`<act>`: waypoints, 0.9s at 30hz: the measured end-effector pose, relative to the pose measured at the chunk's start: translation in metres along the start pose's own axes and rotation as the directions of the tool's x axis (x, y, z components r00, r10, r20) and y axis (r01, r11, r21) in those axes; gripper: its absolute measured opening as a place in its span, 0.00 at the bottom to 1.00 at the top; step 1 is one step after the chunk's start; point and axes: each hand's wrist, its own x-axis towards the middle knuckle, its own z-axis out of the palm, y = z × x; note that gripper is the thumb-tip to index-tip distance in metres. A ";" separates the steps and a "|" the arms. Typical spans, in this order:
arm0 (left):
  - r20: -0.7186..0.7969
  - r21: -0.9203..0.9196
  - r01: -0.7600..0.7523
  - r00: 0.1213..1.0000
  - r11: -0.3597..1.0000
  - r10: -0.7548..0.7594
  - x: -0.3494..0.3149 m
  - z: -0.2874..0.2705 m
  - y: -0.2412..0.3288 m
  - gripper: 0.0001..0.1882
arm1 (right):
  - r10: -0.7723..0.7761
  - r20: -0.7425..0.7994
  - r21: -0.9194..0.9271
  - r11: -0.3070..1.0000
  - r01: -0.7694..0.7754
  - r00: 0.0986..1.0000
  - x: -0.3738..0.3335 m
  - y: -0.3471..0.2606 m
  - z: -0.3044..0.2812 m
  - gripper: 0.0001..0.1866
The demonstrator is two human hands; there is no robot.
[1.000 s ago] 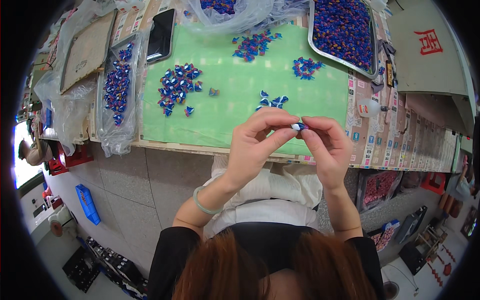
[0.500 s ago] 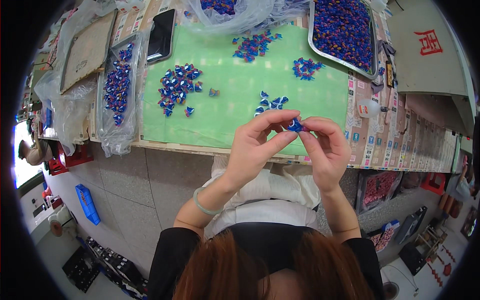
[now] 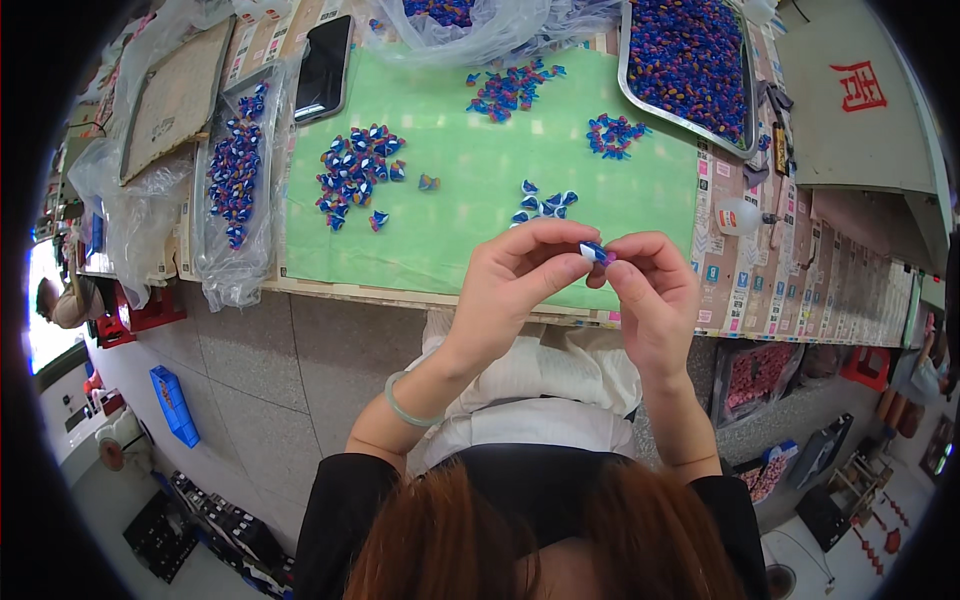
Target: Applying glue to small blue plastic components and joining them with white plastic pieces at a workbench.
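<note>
Between my two hands, just above the near edge of the green sheet (image 3: 450,240), is a small blue-and-white plastic piece (image 3: 590,250) with a pink bit at its right end. My left hand (image 3: 515,280) pinches its white end between thumb and forefinger. My right hand (image 3: 655,290) is closed at the pink end, its thumb and fingertips touching the piece. Beyond my hands lies a small group of blue-and-white pieces (image 3: 545,205). Farther left is a larger pile of similar pieces (image 3: 355,170). Loose blue and pink parts (image 3: 510,92) and a smaller cluster of blue parts (image 3: 612,135) lie toward the back.
A metal tray (image 3: 622,75) full of small blue parts stands at the back right. A plastic-lined tray (image 3: 205,220) of pieces and a black phone (image 3: 322,75) lie left. Clear plastic bags (image 3: 480,45) are at the back; a small bottle (image 3: 738,217) stands right.
The piece between my fingers has turned, so its white end now shows at my left fingertips. Both hands stay in nearly the same place.
</note>
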 end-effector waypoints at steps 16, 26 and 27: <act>0.103 -0.506 0.302 0.951 0.808 -0.291 0.008 -0.012 -0.005 0.08 | -0.865 -0.312 -0.614 0.499 0.611 0.393 0.017 -0.002 -0.077 0.16; -0.097 -0.478 0.238 0.943 0.846 -0.320 0.018 -0.028 -0.011 0.12 | -0.411 -0.463 -0.430 0.879 0.206 0.785 0.044 0.016 -0.164 0.20; -0.092 -0.472 0.235 0.945 0.850 -0.313 0.019 -0.029 -0.014 0.12 | -0.421 -0.498 -0.374 0.893 0.250 0.758 0.040 0.012 -0.158 0.18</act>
